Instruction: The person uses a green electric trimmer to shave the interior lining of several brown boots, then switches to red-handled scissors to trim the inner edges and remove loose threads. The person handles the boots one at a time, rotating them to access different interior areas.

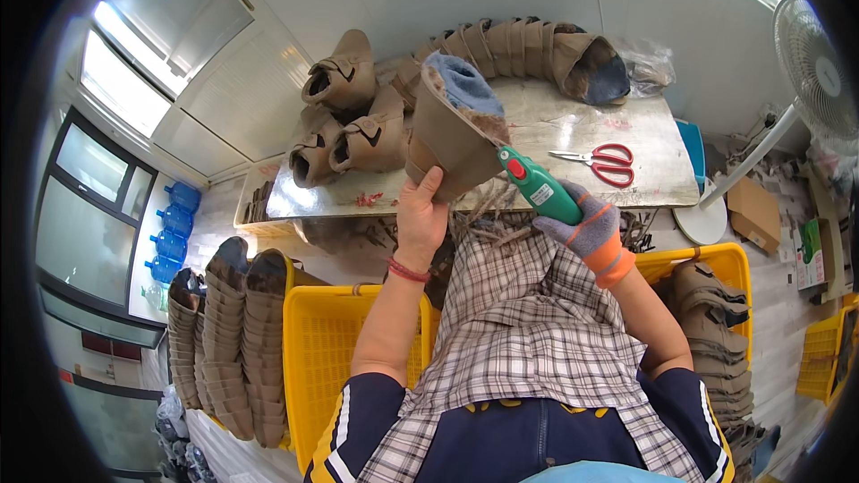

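My bare left hand (421, 217) grips a brown boot upper (445, 140) from below and holds it up over the table's front edge. A brown furry lining and blue fabric (463, 82) show at its opening. In my right hand (586, 231), which wears a grey and orange glove, is a green handheld electric cutter (543, 186) with a red button. The cutter's tip meets the upper's right edge by the lining; whether its blade is in the material I cannot make out. Red-handled scissors (608, 164) lie on the table to the right.
On the worktable (559, 121), a curved row of nested uppers (501, 47) runs along the back, with several shaped uppers (369, 140) at left. Yellow crates (327, 340) stand at both sides of me, beside stacked uppers (234, 340). A white fan (810, 63) stands far right.
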